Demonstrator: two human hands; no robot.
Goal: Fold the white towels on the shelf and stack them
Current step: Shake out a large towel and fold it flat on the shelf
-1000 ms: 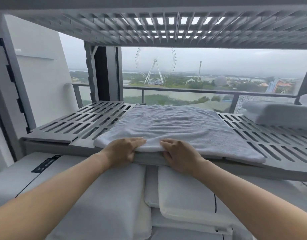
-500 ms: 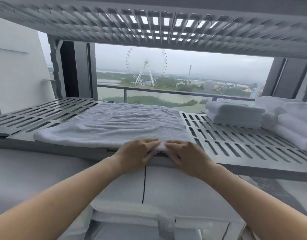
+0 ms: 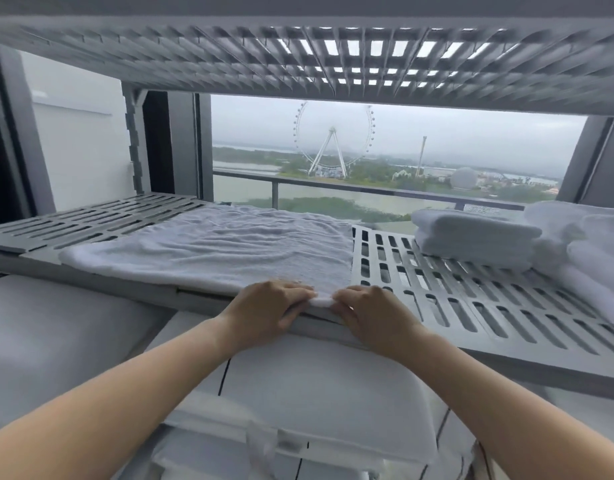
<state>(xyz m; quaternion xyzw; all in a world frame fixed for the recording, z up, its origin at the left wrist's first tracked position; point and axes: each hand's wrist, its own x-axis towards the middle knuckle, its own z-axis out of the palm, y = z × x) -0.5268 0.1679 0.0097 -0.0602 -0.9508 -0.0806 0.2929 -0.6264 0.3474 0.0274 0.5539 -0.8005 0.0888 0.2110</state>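
The white terry towel [image 3: 212, 251] lies spread flat on the grey slotted metal shelf [image 3: 471, 306], and you have its near right corner pinched — your left hand [image 3: 269, 311] and right hand [image 3: 371, 317] sit side by side, fingers closed on the hem. Expect it to be light, soft and floppy; it will sag wherever you don't support it, so take hold at corners and edges. The pile likely grips the slats a little — lift rather than drag. The stack of folded white towels [image 3: 471, 242] waits to the right.

Slotted grey shelf [image 3: 471, 306] carries a flat white towel [image 3: 208, 251] beside folded towels [image 3: 471, 240].
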